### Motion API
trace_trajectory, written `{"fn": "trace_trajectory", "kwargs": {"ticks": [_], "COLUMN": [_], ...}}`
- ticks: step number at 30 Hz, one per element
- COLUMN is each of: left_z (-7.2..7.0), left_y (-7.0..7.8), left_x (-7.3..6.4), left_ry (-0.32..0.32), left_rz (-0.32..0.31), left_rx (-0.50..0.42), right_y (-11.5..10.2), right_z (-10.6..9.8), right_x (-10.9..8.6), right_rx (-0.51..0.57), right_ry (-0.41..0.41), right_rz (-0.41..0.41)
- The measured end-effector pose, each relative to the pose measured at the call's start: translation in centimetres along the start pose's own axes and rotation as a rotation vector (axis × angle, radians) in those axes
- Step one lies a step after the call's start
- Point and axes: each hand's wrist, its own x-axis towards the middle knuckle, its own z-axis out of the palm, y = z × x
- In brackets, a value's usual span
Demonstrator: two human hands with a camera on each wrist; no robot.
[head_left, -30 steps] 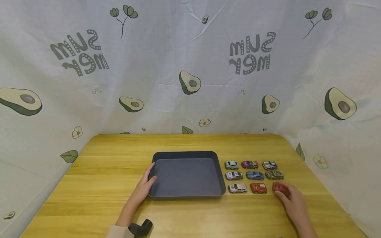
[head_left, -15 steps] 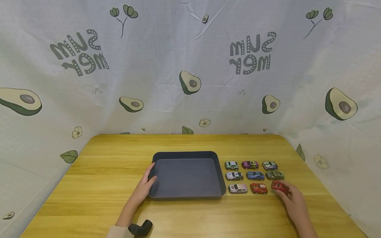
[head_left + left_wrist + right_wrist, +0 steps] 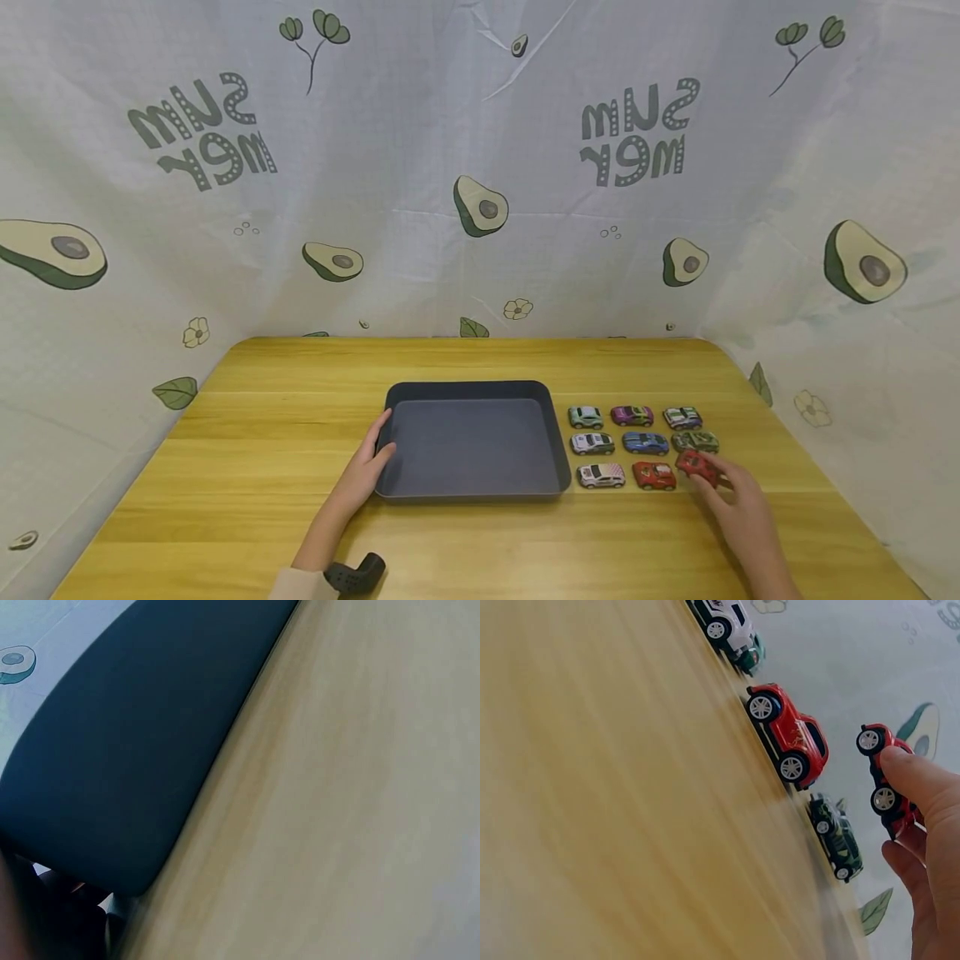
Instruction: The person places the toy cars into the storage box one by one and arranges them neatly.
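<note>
In the head view, a dark grey rectangular tray [image 3: 468, 450] lies on the table. My left hand [image 3: 362, 468] holds its left side, thumb over the rim and fingers along the outer wall. The tray's outer wall [image 3: 142, 742] fills much of the left wrist view, where the fingers are mostly hidden in shadow. My right hand [image 3: 738, 508] pinches a red toy car [image 3: 697, 467] between thumb and fingers. In the right wrist view this car [image 3: 877, 772] is raised off the table and tilted. Just left of it stands another red toy car [image 3: 654, 476].
Several toy cars stand in rows right of the tray: a white one [image 3: 601, 476], a blue one [image 3: 645, 443], a camouflage one [image 3: 695, 441] and a purple one [image 3: 632, 415] among them. A printed cloth [image 3: 420, 275] hangs behind the wooden table [image 3: 225, 492].
My right hand has lifted the red toy car from its place in the front row and shifted it slightly left. My left hand and the tray have stayed put.
</note>
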Motion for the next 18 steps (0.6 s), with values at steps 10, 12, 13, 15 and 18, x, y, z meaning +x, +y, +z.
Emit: {"fn": "trace_trajectory", "kwargs": {"ticks": [10,12,13,15,18], "left_z": [-0.1,-0.1,-0.1,-0.1,0.0], "left_y": [-0.1,-0.1,-0.1,-0.2,-0.2], "left_x": [0.1,0.1,0.1,0.2,0.2], "left_ry": [-0.002,-0.004,-0.005,-0.008,-0.011], "left_rz": [-0.004,-0.003,-0.004,-0.005,-0.009], "left_rx": [-0.012,-0.014,-0.015,-0.021,-0.022], "right_y": [-1.4,-1.6,-1.8,-2.1,-2.4], "right_z": [0.2,0.1,0.2,0.2,0.4], "right_x": [-0.2,-0.1,-0.2,-0.2,-0.2], "right_rx": [0.029,0.038,0.039,0.052,0.042], "right_ry": [-0.001,-0.031,-0.044,-0.068,-0.062], "right_rz": [0.003,0.024,0.030,0.037,0.015]}}
